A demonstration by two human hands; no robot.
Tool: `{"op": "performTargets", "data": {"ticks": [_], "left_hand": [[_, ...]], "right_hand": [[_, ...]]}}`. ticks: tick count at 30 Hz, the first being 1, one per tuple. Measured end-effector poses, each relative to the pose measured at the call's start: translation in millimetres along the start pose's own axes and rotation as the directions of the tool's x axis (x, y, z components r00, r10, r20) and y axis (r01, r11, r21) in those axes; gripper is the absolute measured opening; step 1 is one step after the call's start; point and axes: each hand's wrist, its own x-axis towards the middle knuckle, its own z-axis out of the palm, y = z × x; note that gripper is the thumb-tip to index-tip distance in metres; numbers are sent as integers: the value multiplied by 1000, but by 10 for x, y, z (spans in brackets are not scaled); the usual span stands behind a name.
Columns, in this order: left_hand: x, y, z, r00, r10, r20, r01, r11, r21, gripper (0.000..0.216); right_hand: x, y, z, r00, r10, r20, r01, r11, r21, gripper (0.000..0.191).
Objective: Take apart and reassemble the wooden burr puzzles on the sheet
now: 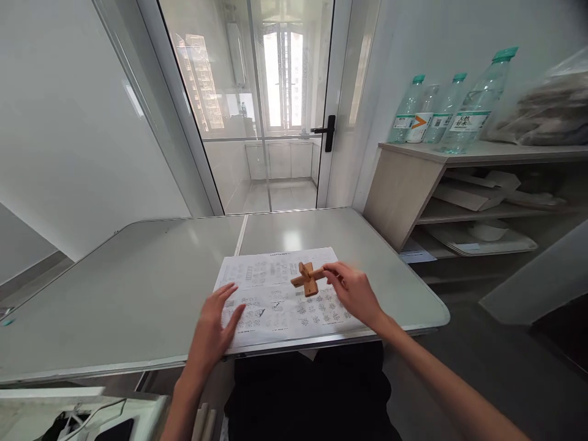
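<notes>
A small wooden cross-shaped puzzle (307, 278) is held just above a printed instruction sheet (275, 300) that lies on the grey table (138, 288). My right hand (353, 291) pinches the puzzle's right end with its fingertips. My left hand (215, 321) hovers over the sheet's left part with fingers spread and nothing in it, a short way left of the puzzle.
A wooden shelf unit (413, 190) stands to the right, with several water bottles (441, 110) and a plastic bag (546, 104) on top and flat packages on its shelves. A glass door (271, 104) is behind the table. A bin with cables (78, 419) sits at lower left.
</notes>
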Motion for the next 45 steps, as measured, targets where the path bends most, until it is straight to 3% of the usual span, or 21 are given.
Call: {"op": "performTargets", "data": {"ticks": [4, 9, 16, 25, 35, 45], "left_hand": [[64, 496, 197, 963, 40, 267, 55, 939, -339, 71], [160, 700, 469, 925, 143, 352, 80, 833, -547, 93], [145, 696, 590, 933, 129, 336, 80, 837, -542, 95], [129, 731, 570, 937, 70, 341, 132, 835, -535, 88], [123, 739, 580, 938, 99, 332, 107, 828, -550, 83], [129, 745, 579, 928, 106, 357, 130, 807, -576, 84]], "right_hand": [[-245, -149, 236, 1000, 4, -24, 1, 975, 222, 29], [-420, -134, 464, 999, 5, -54, 10, 961, 275, 28], [-466, -82, 519, 999, 21, -28, -10, 939, 345, 25], [-474, -58, 535, 995, 84, 47, -96, 914, 395, 28], [-451, -135, 483, 977, 121, 176, -189, 873, 450, 28], [-457, -136, 484, 972, 82, 220, -183, 853, 489, 26]]}}
